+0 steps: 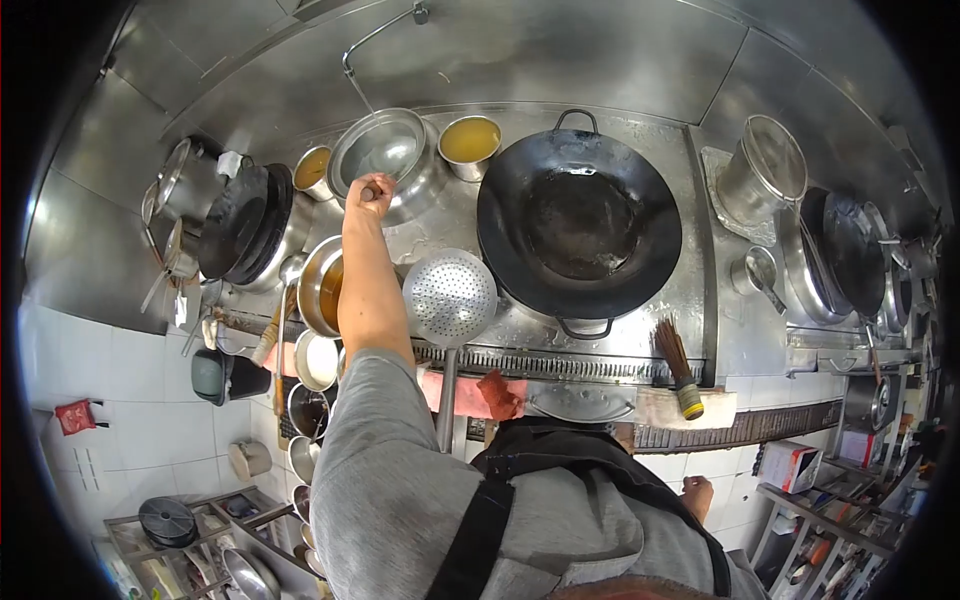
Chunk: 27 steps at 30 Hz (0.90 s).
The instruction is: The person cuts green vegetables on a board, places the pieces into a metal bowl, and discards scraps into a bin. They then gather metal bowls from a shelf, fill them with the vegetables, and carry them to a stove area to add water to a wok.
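Observation:
My left hand (371, 192) reaches forward over the pot of water (340, 160) at the back of the range. Its fingers are wrapped round a ladle handle with a round wooden end (369, 193); the ladle's far end is hard to make out. My right hand (697, 499) hangs low beside my body, fingers curled, with nothing visible in it. In front of me sits a large black wok (580, 225), its bottom wet and shiny. A perforated skimmer (450, 297) lies left of the wok, its handle pointing toward me.
Yellow liquid fills a metal container (469, 140) beside the water pot. A bamboo brush (678, 368) and a red cloth (500, 395) lie along the front edge. On the right stand a strainer (775, 160) and a small cup (755, 270). Stacked woks (240, 225) lean at left.

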Available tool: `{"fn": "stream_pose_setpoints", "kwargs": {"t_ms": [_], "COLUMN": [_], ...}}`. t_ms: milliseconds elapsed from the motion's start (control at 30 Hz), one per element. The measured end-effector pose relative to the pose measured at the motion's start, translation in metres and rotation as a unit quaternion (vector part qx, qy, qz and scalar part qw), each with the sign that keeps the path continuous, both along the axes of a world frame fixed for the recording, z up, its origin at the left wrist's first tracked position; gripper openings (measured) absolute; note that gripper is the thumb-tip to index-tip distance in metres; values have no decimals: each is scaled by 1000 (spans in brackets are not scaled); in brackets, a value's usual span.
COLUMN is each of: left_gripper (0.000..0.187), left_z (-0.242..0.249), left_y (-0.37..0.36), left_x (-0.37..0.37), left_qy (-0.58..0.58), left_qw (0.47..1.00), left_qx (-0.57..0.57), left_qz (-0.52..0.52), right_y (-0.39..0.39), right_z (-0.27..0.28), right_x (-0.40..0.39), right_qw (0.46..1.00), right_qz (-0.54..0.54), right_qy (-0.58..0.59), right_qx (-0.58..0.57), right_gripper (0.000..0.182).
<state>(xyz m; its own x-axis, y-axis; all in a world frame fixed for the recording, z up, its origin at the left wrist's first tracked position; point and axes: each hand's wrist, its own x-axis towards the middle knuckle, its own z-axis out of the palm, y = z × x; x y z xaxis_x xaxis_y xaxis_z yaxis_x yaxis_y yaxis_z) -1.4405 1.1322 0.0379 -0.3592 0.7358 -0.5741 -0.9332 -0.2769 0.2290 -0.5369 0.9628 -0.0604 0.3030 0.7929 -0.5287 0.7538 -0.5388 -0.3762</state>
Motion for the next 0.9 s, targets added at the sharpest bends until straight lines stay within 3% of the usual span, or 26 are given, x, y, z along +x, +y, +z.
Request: {"fn": "stream_pose_setpoints", "kwargs": {"t_ms": [33,67,133,200,500,567,700,800,833,900], "left_gripper": [38,38,28,7,12,12,14,13,13,13], "left_z": [7,14,32,61,156,157,161,144,145,148], "left_y": [-6,-12,-25,-34,44,69,76,67,59,45], "left_x": [4,8,16,21,-20,-52,-55,-53,-40,-12], "left_qy": [-10,-1,40,33,139,229,272,468,463,527], "left_qw": [1000,1000,998,999,978,963,941,837,840,771], "left_qx": [6,4,47,4,-144,-129,-153,-231,-232,-319], "left_qz": [1,-5,6,-5,-65,-66,-134,-165,-159,-161], "right_y": [3,5,13,20,-33,-48,-54,-49,-43,-35], "right_z": [-18,-35,-49,-50,-97,-100,-80,-70,-63,-66], "right_x": [9,16,12,2,5,12,6,-1,-6,-8], "right_qw": [1000,999,998,998,992,993,991,992,992,992], "right_qz": [-7,-32,-25,-22,-103,-107,-125,-111,-107,-105], "right_qy": [18,41,50,64,69,53,48,62,64,68], "right_qx": [3,0,16,18,-10,-24,-20,-14,-14,-9], "right_gripper": [24,24,24,23,19,19,19,19,19,19]}}
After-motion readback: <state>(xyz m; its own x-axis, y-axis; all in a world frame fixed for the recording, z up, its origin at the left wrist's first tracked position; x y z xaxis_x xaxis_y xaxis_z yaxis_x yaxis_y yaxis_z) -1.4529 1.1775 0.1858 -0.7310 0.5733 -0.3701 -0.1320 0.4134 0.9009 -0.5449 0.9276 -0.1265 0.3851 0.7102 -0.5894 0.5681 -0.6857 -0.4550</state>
